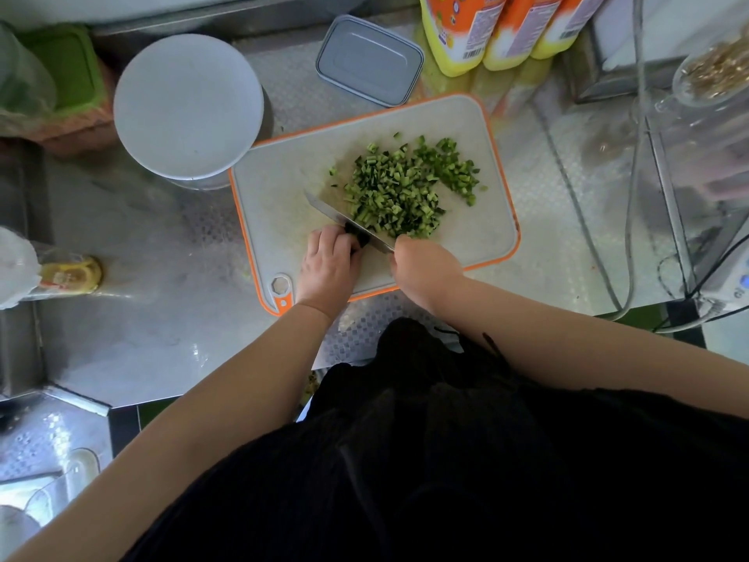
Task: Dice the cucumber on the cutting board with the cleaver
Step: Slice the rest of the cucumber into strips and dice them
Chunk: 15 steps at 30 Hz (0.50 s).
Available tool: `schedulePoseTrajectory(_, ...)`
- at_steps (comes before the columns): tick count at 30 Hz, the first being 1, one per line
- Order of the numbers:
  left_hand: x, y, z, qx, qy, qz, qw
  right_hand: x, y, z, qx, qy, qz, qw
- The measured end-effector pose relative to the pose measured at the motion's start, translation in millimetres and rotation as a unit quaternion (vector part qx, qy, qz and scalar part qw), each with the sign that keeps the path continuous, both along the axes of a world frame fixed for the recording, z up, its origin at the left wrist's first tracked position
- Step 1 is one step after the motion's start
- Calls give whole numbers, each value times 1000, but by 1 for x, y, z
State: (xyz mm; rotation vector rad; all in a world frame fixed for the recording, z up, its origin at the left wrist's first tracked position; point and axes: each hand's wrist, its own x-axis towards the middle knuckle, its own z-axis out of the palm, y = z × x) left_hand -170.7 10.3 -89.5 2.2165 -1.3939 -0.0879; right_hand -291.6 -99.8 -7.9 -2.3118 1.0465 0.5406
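Note:
A white cutting board (283, 172) with an orange rim lies on the steel counter. A heap of diced cucumber (409, 184) covers its middle and right. My left hand (330, 263) holds down a short dark remaining piece of cucumber (360, 239) with curled fingers at the board's near edge. My right hand (425, 267) grips the cleaver's handle, which it hides. The cleaver's blade (344, 221) runs diagonally from the hand up-left, its edge down beside my left fingertips and against the heap.
A large white bowl (186, 107) stands left of the board's far corner. A grey lidded box (369, 60) and yellow-orange bottles (498, 30) stand behind the board. Cables and a glass appliance (697, 156) are at the right. A wrapped item (69, 273) lies left.

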Motion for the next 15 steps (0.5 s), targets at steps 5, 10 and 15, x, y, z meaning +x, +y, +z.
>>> schedulePoseTrajectory(5,1,3,5,-8,-29,-10,1000,-5,-12,4,38,-44,-55,997)
schedulePoseTrajectory(10,0,9,12,3,-11,-10,1000,-11,-4,18,-6,-71,-7,997)
schedulePoseTrajectory(15,4,5,17,23,54,2,998,-11,6,21,-20,-63,29,997)
